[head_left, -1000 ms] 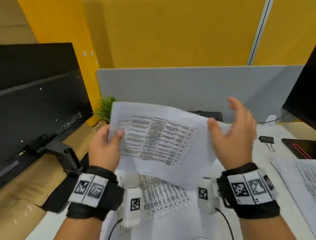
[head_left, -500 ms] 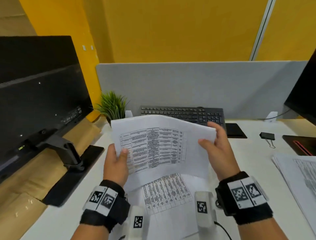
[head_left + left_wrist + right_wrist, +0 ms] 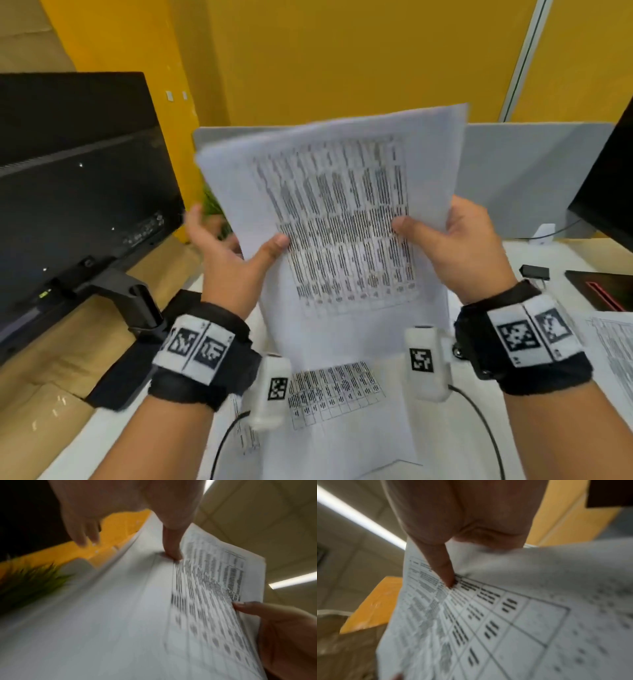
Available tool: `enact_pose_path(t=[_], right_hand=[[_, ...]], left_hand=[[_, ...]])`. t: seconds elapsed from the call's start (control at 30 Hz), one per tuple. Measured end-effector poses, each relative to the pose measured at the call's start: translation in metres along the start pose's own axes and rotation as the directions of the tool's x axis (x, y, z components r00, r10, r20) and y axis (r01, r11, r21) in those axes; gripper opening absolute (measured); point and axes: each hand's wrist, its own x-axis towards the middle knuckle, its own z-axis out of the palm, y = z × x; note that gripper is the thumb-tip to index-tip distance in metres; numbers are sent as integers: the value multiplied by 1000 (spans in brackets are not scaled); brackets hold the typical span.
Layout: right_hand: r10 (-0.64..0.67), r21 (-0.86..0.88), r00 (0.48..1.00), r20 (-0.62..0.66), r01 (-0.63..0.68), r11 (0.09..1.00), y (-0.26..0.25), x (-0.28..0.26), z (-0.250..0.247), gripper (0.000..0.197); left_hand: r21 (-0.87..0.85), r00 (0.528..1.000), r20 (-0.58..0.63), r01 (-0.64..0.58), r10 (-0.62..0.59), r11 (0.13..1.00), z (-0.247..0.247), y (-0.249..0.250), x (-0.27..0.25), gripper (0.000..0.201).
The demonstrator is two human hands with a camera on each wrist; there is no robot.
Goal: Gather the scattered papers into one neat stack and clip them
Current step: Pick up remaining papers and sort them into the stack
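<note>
I hold a sheaf of printed papers (image 3: 342,212) upright in the air, long side up. My right hand (image 3: 438,229) grips its right edge, thumb (image 3: 440,563) on the printed front and fingers behind. My left hand (image 3: 236,236) has only its thumb (image 3: 171,547) on the front near the left edge. Its fingers (image 3: 84,536) are stretched out, clear of the sheet. More printed sheets (image 3: 342,394) lie on the white desk below my wrists. Another pile of papers (image 3: 613,342) lies at the right edge. A black binder clip (image 3: 534,272) sits on the desk to the right.
A black monitor on its arm (image 3: 68,205) stands close on the left, with brown cardboard (image 3: 34,411) beneath it. A second monitor (image 3: 609,192) and a dark red-lined object (image 3: 599,291) are at the right. A grey divider (image 3: 513,178) closes the back. A green plant (image 3: 212,205) peeks out behind my left hand.
The sheaf has turned from lying wide to standing tall and has risen, now hiding the keyboard. My left fingers have come off its back and spread out.
</note>
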Motion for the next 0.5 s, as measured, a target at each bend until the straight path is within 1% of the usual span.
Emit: enact_pose_path(t=[0.03, 0.07, 0.1, 0.13, 0.17, 0.2, 0.23, 0.3, 0.37, 0.43, 0.5], right_hand=[[29, 71, 999, -46, -26, 997, 2, -2, 5, 18], [42, 99, 995, -92, -33, 995, 3, -4, 11, 21], [46, 107, 990, -137, -32, 994, 5, -7, 17, 23], [56, 125, 982, -178, -34, 992, 8, -11, 24, 26], [69, 146, 977, -202, -39, 989, 12, -15, 29, 28], [89, 158, 974, -208, -57, 986, 19, -21, 35, 30], [129, 151, 973, -190, -101, 983, 29, -28, 40, 31], [263, 104, 958, -113, -252, 962, 52, -42, 52, 32], [379, 45, 924, -42, -377, 925, 74, -55, 62, 29], [434, 16, 900, -29, -434, 901, 87, -59, 64, 26], [437, 10, 898, -59, -437, 899, 90, -55, 54, 28]], left_hand=[[-79, 993, 103, 58, -49, 995, 3, -4, 0, 83], [-87, 989, 141, 59, -46, 994, 7, -6, 0, 65], [-73, 992, 120, 36, -27, 997, 12, -8, -1, 51], [-64, 997, 74, 14, -10, 998, 16, -10, -3, 43], [-71, 999, 38, 2, 0, 997, 19, -14, -6, 38], [-89, 1000, 15, 17, -16, 996, 21, -17, -12, 35], [-90, 999, 4, 49, -49, 995, 24, -22, -18, 33], [-25, 987, 38, 159, -158, 987, 25, -35, -33, 32], [70, 959, 100, 259, -265, 963, 26, -48, -49, 29], [146, 923, 145, 335, -355, 931, 23, -58, -53, 26], [114, 915, 186, 343, -359, 932, 19, -55, -50, 26]])
